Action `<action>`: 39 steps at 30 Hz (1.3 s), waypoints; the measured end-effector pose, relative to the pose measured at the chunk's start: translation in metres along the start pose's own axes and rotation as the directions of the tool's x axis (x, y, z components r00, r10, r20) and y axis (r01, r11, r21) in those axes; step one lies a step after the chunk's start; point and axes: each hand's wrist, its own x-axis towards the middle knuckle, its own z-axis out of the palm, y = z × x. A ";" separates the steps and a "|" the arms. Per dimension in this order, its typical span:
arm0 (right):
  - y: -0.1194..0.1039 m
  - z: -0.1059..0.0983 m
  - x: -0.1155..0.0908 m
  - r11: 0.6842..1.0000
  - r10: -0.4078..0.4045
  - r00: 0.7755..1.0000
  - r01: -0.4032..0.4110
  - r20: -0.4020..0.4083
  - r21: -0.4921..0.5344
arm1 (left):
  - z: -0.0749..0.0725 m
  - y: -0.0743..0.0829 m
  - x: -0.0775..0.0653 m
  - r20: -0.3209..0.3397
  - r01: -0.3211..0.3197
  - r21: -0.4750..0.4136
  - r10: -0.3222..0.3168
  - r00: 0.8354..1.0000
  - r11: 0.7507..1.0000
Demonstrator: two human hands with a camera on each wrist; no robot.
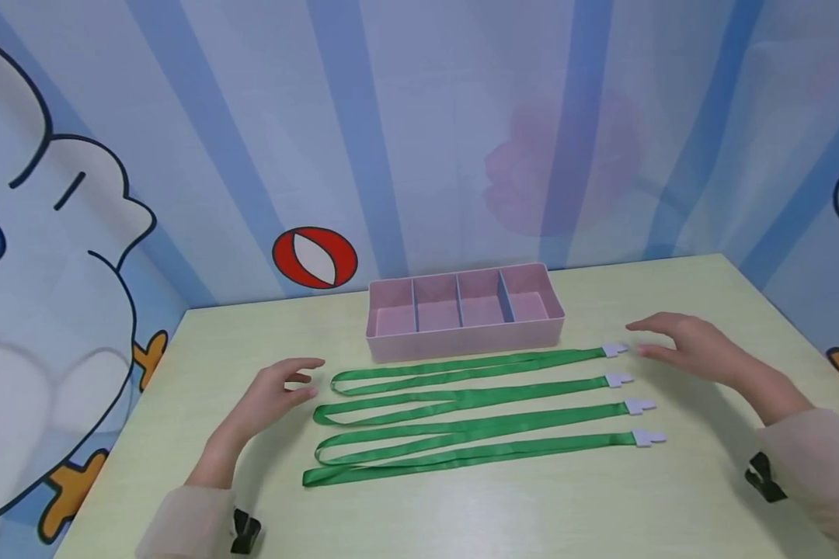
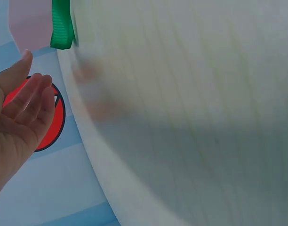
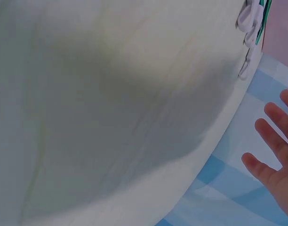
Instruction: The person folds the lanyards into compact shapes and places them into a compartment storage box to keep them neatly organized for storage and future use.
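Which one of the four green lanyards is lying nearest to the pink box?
The topmost lanyard in the head view, directly before the pink box; the other three lanyards lie farther from it.

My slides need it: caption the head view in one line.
Left hand and right hand flank four green lanyards in front of a pink four-compartment box.

I look down over a pale, wood-grained table [image 1: 496,505]; near its far edge I have a long pink four-compartment box [image 1: 468,341]; in front of it I count four green lanyards [image 1: 517,394], stretched across the surface in nearly parallel rows; their looped ends lie to my left, their pale clips [image 1: 643,438] to my right; the row nearest me reaches farthest both ways.
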 end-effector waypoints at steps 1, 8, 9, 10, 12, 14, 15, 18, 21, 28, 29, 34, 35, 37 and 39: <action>-0.001 0.002 0.002 1.000 -0.003 1.000 0.003 0.012 -0.004 | 0.001 0.000 0.002 0.009 0.005 0.003 -0.005 1.000 1.000; -0.003 0.009 0.008 1.000 -0.026 0.998 0.026 0.049 -0.005 | 0.006 0.004 0.012 0.056 0.036 0.023 -0.038 0.998 0.999; -0.003 0.010 0.008 1.000 -0.028 0.999 0.028 0.046 0.000 | 0.007 0.004 0.013 0.062 0.043 0.024 -0.044 0.997 0.999; -0.003 0.010 0.009 1.000 -0.028 0.999 0.028 0.041 0.006 | 0.007 0.004 0.014 0.066 0.047 0.027 -0.048 0.997 0.999; -0.002 0.010 0.011 0.999 -0.028 0.999 0.028 0.033 0.016 | 0.007 0.005 0.017 0.073 0.053 0.030 -0.055 0.996 0.998; -0.002 0.011 0.013 0.999 -0.024 0.999 0.023 0.042 0.034 | 0.006 0.005 0.020 0.086 0.050 0.036 -0.053 0.995 0.998; -0.001 0.012 0.014 0.999 -0.026 0.999 0.024 0.048 0.035 | 0.006 0.005 0.021 0.096 0.044 0.044 -0.048 0.994 0.998; 0.000 0.015 0.016 0.998 -0.037 0.997 0.034 0.067 0.043 | 0.008 0.004 0.025 0.130 0.043 0.059 -0.051 0.990 0.997; 0.000 0.018 0.017 0.998 -0.061 0.995 0.059 0.075 0.039 | 0.010 0.005 0.028 0.167 0.033 0.070 -0.044 0.985 0.997; -0.003 0.023 0.023 0.992 -0.122 0.988 0.118 0.089 0.050 | 0.014 0.006 0.031 0.185 0.020 0.070 -0.032 0.982 0.997; -0.004 0.024 0.024 0.991 -0.124 0.988 0.120 0.090 0.051 | 0.015 0.005 0.032 0.185 0.017 0.074 -0.030 0.982 0.997; -0.006 0.030 0.029 0.989 -0.145 0.986 0.143 0.086 0.028 | 0.018 0.005 0.035 0.184 0.013 0.105 -0.032 0.982 0.994; -0.006 0.031 0.030 0.989 -0.150 0.985 0.148 0.086 0.025 | 0.019 0.006 0.036 0.182 0.018 0.113 -0.038 0.983 0.993; -0.005 0.033 0.031 0.987 -0.158 0.984 0.157 0.082 0.015 | 0.021 0.007 0.038 0.181 0.021 0.131 -0.044 0.982 0.991; -0.006 0.033 0.033 0.986 -0.168 0.983 0.167 0.079 0.014 | 0.022 0.009 0.040 0.183 0.019 0.146 -0.045 0.982 0.989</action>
